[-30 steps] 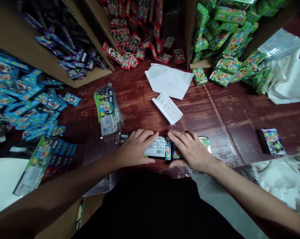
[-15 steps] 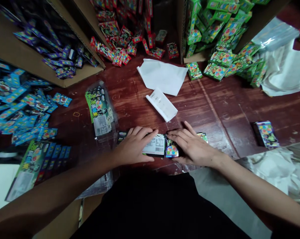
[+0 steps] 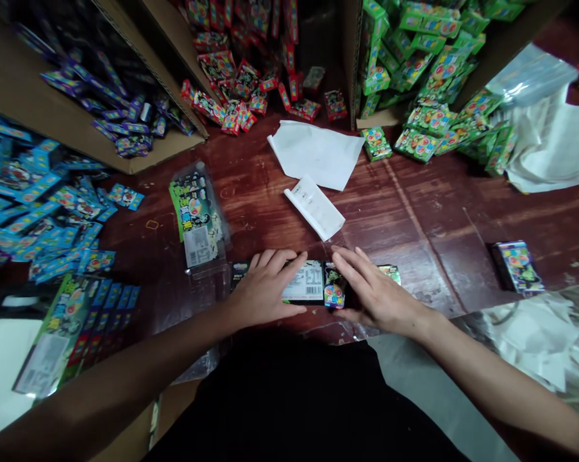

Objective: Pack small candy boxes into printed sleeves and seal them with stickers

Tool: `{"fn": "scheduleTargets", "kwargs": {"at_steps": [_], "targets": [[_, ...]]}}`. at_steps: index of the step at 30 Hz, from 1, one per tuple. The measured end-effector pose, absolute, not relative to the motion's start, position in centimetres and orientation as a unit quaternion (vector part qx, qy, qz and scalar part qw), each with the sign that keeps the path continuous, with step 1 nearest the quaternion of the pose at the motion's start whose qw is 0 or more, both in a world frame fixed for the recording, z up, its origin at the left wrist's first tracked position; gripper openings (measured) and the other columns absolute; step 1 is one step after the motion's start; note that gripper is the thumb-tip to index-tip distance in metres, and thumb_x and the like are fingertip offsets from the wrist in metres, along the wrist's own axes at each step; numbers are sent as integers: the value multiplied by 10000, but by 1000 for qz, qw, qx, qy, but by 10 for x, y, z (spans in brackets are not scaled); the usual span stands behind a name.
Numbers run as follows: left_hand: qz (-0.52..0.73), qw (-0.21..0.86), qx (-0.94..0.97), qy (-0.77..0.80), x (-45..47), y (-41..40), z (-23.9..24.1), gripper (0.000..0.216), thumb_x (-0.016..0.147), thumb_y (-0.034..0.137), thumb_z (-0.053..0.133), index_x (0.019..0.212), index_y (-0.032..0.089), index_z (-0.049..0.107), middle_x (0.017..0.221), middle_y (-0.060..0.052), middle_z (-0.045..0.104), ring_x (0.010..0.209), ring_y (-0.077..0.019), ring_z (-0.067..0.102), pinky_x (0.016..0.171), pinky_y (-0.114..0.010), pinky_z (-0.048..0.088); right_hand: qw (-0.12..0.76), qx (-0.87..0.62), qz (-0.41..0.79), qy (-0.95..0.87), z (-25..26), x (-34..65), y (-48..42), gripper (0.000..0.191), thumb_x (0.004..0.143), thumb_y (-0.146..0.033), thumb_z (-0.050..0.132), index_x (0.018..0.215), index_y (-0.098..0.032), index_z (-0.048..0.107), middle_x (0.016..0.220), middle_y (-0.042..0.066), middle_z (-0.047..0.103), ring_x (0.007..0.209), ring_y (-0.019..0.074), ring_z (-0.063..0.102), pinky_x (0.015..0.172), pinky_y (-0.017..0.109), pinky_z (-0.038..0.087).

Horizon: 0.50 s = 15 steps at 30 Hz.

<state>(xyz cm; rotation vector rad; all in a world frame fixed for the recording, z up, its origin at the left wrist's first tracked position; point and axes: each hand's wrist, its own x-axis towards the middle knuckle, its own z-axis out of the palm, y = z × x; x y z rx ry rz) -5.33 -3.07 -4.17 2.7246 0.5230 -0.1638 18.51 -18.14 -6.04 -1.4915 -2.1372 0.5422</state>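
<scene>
My left hand (image 3: 265, 285) lies across a dark flat printed pack (image 3: 311, 279) with a white label. Its fingers reach the pack's far edge and its thumb the near edge. Beside it, my right hand (image 3: 378, 289) spans a small colourful box (image 3: 335, 285) that meets the pack's right end, fingertips at the top and thumb at the bottom. A green-printed end (image 3: 391, 273) shows past the knuckles of my right hand; the rest under the palm is hidden. Near my left hand is a clear plastic sleeve with printed cards (image 3: 197, 218).
White paper sheets (image 3: 315, 154) and a folded slip (image 3: 315, 208) lie ahead. Cartons hold purple (image 3: 133, 122), red (image 3: 231, 115) and green boxes (image 3: 431, 115). Blue boxes (image 3: 53, 192) are heaped at left, near a filled pack (image 3: 53, 333). Another small box (image 3: 520, 266) is at right.
The fingers of my right hand have shifted off the small box's face towards its far edge, uncovering more of it. My left hand stays on the pack. The view has shifted slightly.
</scene>
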Motion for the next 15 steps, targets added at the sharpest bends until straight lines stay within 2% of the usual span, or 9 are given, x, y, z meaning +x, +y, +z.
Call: {"fn": "scheduleTargets", "kwargs": {"at_steps": [5, 11, 15], "targets": [[-52, 182, 966, 176, -52, -29, -44, 1012, 744, 678, 715, 1552, 206, 330, 1407, -151, 496, 1240, -363, 449, 1061, -511, 355, 230, -527, 201, -793, -60, 189, -179, 1076, 888, -318, 719, 1620, -160, -53, 1658, 253, 150, 1549, 338, 170, 1226, 597, 251], [-59, 170, 965, 191, -46, -29, -43, 1005, 739, 658, 729, 1537, 178, 351, 1401, -151, 510, 1225, -358, 456, 1051, -511, 359, 236, -550, 196, -777, -57, 188, -181, 1070, 896, -333, 707, 1618, -155, -62, 1651, 261, 175, 1550, 330, 171, 1211, 592, 286], [-65, 182, 968, 160, -39, -31, -41, 938, 730, 668, 730, 1485, 198, 433, 1395, -138, 511, 1228, -352, 455, 1046, -503, 368, 230, -518, 220, -794, -53, 189, -173, 1133, 868, -395, 741, 1616, -165, -78, 1673, 247, 98, 1556, 326, 141, 1212, 551, 301]]}}
